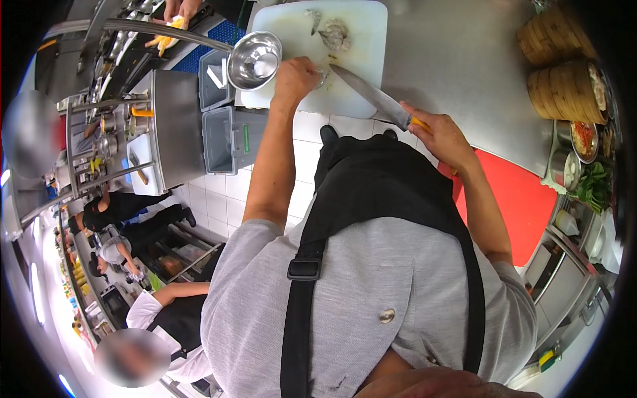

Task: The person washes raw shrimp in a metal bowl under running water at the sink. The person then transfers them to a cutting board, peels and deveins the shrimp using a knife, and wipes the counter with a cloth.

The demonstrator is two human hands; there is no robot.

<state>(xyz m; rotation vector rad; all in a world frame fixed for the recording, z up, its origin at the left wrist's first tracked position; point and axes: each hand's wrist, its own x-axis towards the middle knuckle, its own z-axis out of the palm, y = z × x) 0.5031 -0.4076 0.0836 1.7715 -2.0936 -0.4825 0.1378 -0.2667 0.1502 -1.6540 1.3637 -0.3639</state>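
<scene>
My right hand (441, 136) is wrapped round the yellow handle of a large kitchen knife (371, 96). The blade points left over the edge of a white cutting board (365, 60). My left hand (296, 81) is closed with its fingertips on a small, pale, translucent prawn (322, 78), partly hidden by the fingers, close to the knife's tip. Farther up the board lies a small heap of peeled prawns (335, 35), with a single prawn (313, 20) to its left. A shiny metal bowl (254, 61) stands beside my left hand, at the board's left edge.
Grey plastic bins (221, 139) stand left of the board. On the steel counter (458, 73), bamboo steamers (564, 93) and a bowl of shredded vegetables (584, 140) line the right side. A red board (507, 205) is below. Co-workers (179, 318) stand at left; another person's hands (180, 10) hold yellow food.
</scene>
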